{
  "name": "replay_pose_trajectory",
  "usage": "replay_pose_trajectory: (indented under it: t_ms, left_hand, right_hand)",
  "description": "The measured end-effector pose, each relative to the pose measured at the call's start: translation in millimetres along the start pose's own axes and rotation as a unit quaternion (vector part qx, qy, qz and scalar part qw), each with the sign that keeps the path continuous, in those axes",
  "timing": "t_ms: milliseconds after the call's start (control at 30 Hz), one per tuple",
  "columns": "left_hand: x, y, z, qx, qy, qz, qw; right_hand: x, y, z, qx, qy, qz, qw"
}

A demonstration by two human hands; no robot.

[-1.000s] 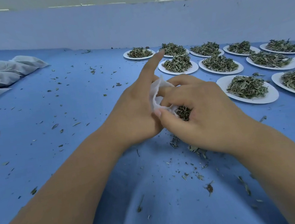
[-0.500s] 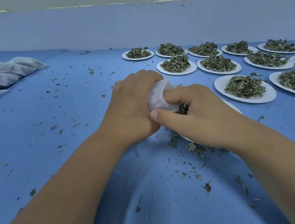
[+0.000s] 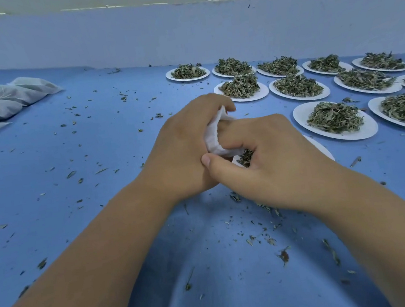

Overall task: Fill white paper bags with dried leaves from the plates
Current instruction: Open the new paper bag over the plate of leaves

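The left hand (image 3: pixel 183 153) is curled round the white paper bag (image 3: pixel 216 140), bunching it with its mouth turned toward the right; the right hand (image 3: pixel 277 167) is curled as well, cupped over a clump of dried leaves (image 3: pixel 246 158), its fingertips pressed against the bag's opening, though whether they reach inside I cannot tell; both hands sit just above a near plate (image 3: pixel 322 147), mostly hidden beneath the right one.

The step looks to be stuffing a handful into the bag. To do it well, the left hand should spread the mouth wide rather than crush it shut; the paper looks thin and may tear if forced. The leaves look brittle, so feed them in small pinches and ease them down; work directly over the plate so strays fall back on it, not on the blue counter (image 3: pixel 74 194), which already carries scattered leaf scraps (image 3: pixel 283 255). Full plates (image 3: pixel 300 115) wait to the right; filled bags (image 3: pixel 5 96) lie at the far left.
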State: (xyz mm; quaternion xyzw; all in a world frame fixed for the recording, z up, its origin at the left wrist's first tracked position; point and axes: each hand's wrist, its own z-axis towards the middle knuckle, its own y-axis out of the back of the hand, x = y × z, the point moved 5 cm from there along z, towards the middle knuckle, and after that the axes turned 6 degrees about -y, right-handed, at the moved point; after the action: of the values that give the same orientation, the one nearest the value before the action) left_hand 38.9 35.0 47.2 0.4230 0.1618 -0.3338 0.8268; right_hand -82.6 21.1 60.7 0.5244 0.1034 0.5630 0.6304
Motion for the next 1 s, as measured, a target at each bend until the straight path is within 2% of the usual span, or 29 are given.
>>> replay_pose_trajectory:
  t_ms: [33,67,167,233,333,433,467,567,667,767,900,1000]
  left_hand:
    - [5,-2,1,0.007,0.034,-0.013,0.999]
    - [7,-1,-1,-0.013,0.03,-0.01,0.999]
    - [-7,10,-10,-0.073,-0.04,0.044,0.996]
    - [-7,11,-10,-0.072,-0.029,0.067,0.995]
    - [-11,8,-3,-0.044,0.001,-0.008,0.999]
    - [-23,3,-7,-0.039,-0.096,0.018,0.995]
    - [-25,4,-8,-0.047,-0.105,0.015,0.993]
    - [-24,7,-9,-0.076,-0.071,-0.031,0.994]
    - [-16,9,-10,-0.084,-0.052,0.016,0.995]
    - [-14,9,-9,-0.056,-0.041,0.062,0.996]
    - [-7,7,-5,-0.019,-0.024,0.21,0.977]
    - [-12,7,-3,-0.016,-0.024,0.189,0.982]
  right_hand:
    - [1,2,0,-0.01,0.005,-0.01,1.0]
    - [1,3,0,-0.018,0.011,-0.013,1.0]
    - [0,6,0,-0.028,0.009,-0.019,0.999]
    - [-1,4,1,-0.015,0.0,-0.044,0.999]
    - [2,1,1,0.01,0.004,-0.046,0.999]
    - [0,-1,0,0.029,-0.011,-0.005,1.0]
    - [-2,-2,-1,0.037,-0.018,0.01,0.999]
    - [-3,-2,-2,0.051,-0.023,0.036,0.998]
    - [-2,-2,-2,0.048,-0.014,0.027,0.998]
    - [-3,-1,-1,0.034,-0.004,0.013,0.999]
    - [-3,0,-1,0.012,0.016,0.002,1.0]
    - [-2,0,0,0.007,0.025,0.006,1.0]
